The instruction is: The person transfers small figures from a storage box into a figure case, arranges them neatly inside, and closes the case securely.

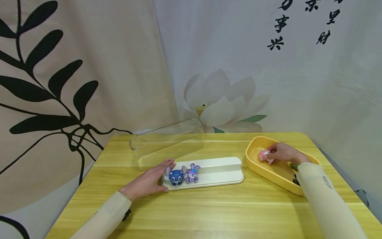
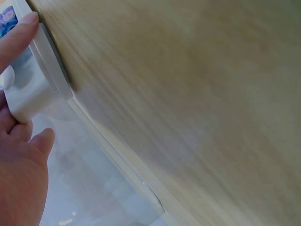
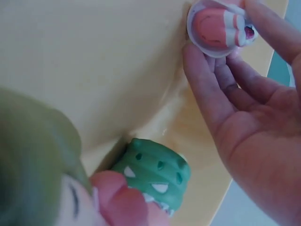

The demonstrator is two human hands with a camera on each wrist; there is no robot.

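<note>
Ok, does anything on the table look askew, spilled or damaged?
Only mildly: the clear cover sits off the white base, behind it and slanted rather than in line with it, perhaps deliberately. Nothing looks spilled or broken; the blue figurine and purple figurine are upright.

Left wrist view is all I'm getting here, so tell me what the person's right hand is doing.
Observer: The right hand holds a small pink figure.
Operator: Okay, and is anything else near that hand?
Observer: Yes, the right wrist view shows a green piece with white eye shapes, lying in the yellow tray.
Operator: I catch only a bit of blue and purple on the white base. How many figures are there?
Observer: Two in the head view: a blue figure and a purple figure, side by side at the end by the left hand.
</note>
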